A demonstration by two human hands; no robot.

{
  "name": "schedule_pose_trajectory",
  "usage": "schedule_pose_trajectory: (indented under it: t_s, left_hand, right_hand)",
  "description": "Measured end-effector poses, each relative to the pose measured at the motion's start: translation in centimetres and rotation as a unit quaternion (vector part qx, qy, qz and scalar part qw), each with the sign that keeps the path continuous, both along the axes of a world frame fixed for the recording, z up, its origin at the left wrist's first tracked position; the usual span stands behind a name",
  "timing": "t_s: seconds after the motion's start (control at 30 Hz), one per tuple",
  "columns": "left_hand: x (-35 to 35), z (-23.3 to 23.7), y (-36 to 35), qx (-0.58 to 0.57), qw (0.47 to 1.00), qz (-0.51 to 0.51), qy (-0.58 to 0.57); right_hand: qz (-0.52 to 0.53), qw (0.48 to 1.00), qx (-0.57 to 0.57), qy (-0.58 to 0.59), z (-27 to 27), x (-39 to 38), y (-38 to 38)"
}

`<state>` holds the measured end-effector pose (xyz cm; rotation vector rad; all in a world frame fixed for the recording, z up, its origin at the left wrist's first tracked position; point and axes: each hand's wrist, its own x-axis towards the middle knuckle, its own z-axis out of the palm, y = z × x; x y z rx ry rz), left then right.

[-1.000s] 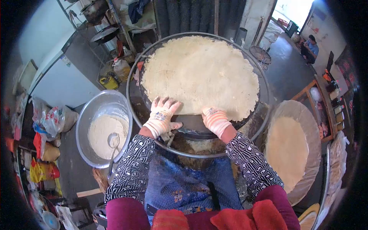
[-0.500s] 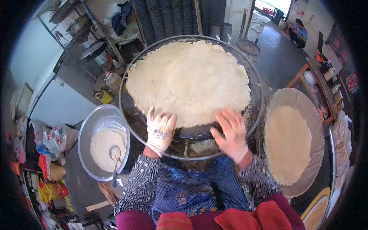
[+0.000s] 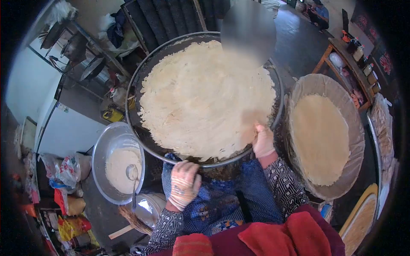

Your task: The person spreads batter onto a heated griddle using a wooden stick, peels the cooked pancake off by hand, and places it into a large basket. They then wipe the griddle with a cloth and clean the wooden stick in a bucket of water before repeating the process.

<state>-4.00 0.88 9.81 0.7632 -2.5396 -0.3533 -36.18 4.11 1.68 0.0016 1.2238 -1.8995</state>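
In the head view, a wide pale sheet of batter or dough [image 3: 200, 102] covers most of a round dark griddle with a raised metal rim [image 3: 133, 123]. My right hand [image 3: 262, 141], in a whitish glove, is closed on a flat brownish scraper [image 3: 251, 126] at the sheet's lower right; motion blurs the blade. My left hand [image 3: 184, 183], also gloved, is just below the near rim, over the blue checked apron [image 3: 218, 200]. Its fingers point forward and look loosely bent, with nothing visible in them.
To the left stands a metal basin [image 3: 102, 170] of pale batter with a ladle [image 3: 132, 173]. A lined round tray [image 3: 356, 149] at right bears a finished-looking flat sheet [image 3: 320, 138]. Plastic bags [image 3: 70, 168] lie far left. A person [image 3: 318, 17] sits beyond. A blurred disc hides the griddle's far right.
My left hand has drawn back from the sheet's edge to below the rim. My right hand, previously bare of any tool, now grips the scraper. The view has shifted; the sheet's surface looks more streaked.
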Motion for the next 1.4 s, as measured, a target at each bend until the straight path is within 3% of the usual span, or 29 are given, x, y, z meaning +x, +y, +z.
schedule_pose_trajectory:
  t_s: [0.07, 0.13, 0.17, 0.23, 0.27, 0.33, 0.37, 0.4, 0.43, 0.47, 0.5, 0.53, 0.63, 0.7, 0.77, 0.8, 0.83, 0.9, 1.0, 1.07, 1.13, 1.17, 1.23, 1.33, 1.4]
  left_hand:
    - [2.4, -2.3, -0.8, 0.012, 0.998, 0.062, 0.0]
    - [2.4, -3.0, -1.2, -0.009, 0.985, 0.141, -0.094]
    - [2.4, -4.5, -1.8, -0.031, 0.974, 0.161, -0.155]
    - [1.1, -4.9, -3.1, 0.015, 0.944, 0.171, -0.283]
    - [-0.1, -4.7, -4.0, 0.038, 0.923, 0.17, -0.344]
    - [-1.7, -5.5, -5.6, 0.025, 0.854, 0.189, -0.484]
    - [-1.8, -5.6, -6.0, 0.027, 0.847, 0.185, -0.497]
    - [-1.9, -5.8, -6.1, 0.031, 0.84, 0.18, -0.511]
    - [-1.7, -5.4, -6.1, 0.036, 0.841, 0.172, -0.511]
    - [-1.6, -5.1, -6.4, 0.036, 0.843, 0.163, -0.512]
    - [-1.4, -5.5, -6.7, 0.013, 0.846, 0.167, -0.507]
    - [-0.8, -6.0, -6.9, -0.009, 0.847, 0.169, -0.503]
    - [0.4, -7.2, -8.3, -0.017, 0.845, 0.16, -0.51]
    - [1.2, -7.3, -9.1, -0.016, 0.856, 0.16, -0.49]
    - [2.2, -7.6, -9.8, -0.021, 0.866, 0.161, -0.474]
    - [2.7, -7.8, -10.1, -0.026, 0.87, 0.164, -0.465]
    - [3.3, -8.5, -10.7, -0.043, 0.868, 0.161, -0.467]
    - [3.9, -8.7, -11.4, -0.047, 0.852, 0.159, -0.496]
    - [4.3, -8.6, -11.9, -0.063, 0.834, 0.143, -0.528]
    - [5.0, -9.5, -13.0, -0.076, 0.805, 0.136, -0.572]
    - [3.8, -8.1, -12.9, -0.017, 0.79, 0.153, -0.594]
    - [4.6, -8.9, -12.9, -0.082, 0.783, 0.14, -0.6]
    - [5.3, -10.0, -13.9, -0.057, 0.783, 0.149, -0.601]
    - [4.5, -9.0, -13.8, -0.019, 0.765, 0.162, -0.623]
    - [3.5, -8.1, -13.1, -0.002, 0.755, 0.166, -0.634]
  right_hand:
    - [-0.026, 0.997, -0.068, 0.026, 0.2, -2.5, -0.1]
    - [-0.028, 0.992, -0.071, 0.102, -1.7, -7.5, 0.3]
    - [-0.04, 0.993, 0.001, 0.113, 0.8, -9.1, 0.9]
    - [-0.03, 0.984, 0.043, 0.171, 0.9, -15.9, 2.4]
    - [-0.01, 0.975, 0.014, 0.22, -1.6, -21.7, 3.8]
    - [0.006, 0.942, 0.053, 0.332, 2.4, -27.8, 8.1]
    - [0.04, 0.89, 0.201, 0.408, 7.5, -30.2, 10.3]
    - [0.15, 0.652, 0.347, 0.657, 10.6, -34.6, 12.2]
    - [0.141, 0.315, 0.438, 0.83, 13.5, -39.0, 14.1]
    - [0.05, 0.047, 0.491, 0.869, 16.9, -42.2, 16.0]
    - [0.189, 0.118, 0.483, 0.847, 23.8, -42.6, 16.5]
    - [0.19, 0.151, 0.505, 0.829, 28.9, -41.2, 16.8]
    - [0.048, 0.228, 0.544, 0.806, 39.5, -32.8, 15.2]
    - [-0.019, 0.244, 0.533, 0.81, 42.5, -27.4, 13.8]
    - [-0.019, 0.233, 0.533, 0.813, 41.8, -25.0, 12.7]
    - [0.03, 0.231, 0.501, 0.833, 40.1, -26.5, 13.2]
    - [0.009, 0.157, 0.561, 0.813, 36.1, -24.1, 12.9]
    - [0.189, 0.208, 0.614, 0.738, 29.6, -19.5, 12.8]
    - [0.161, 0.408, 0.501, 0.746, 9.3, -22.3, 18.5]
    - [0.227, 0.456, 0.527, 0.68, -1.7, -21.8, 20.9]
    - [0.241, 0.461, 0.57, 0.636, -6.4, -19.3, 23.1]
    - [0.244, 0.475, 0.589, 0.607, -8.3, -19.5, 23.5]
    - [0.257, 0.504, 0.62, 0.543, -11.6, -18.8, 24.1]
    - [0.234, 0.501, 0.628, 0.547, -11.4, -18.4, 24.0]
    - [0.289, 0.508, 0.642, 0.497, -10.9, -18.7, 23.5]
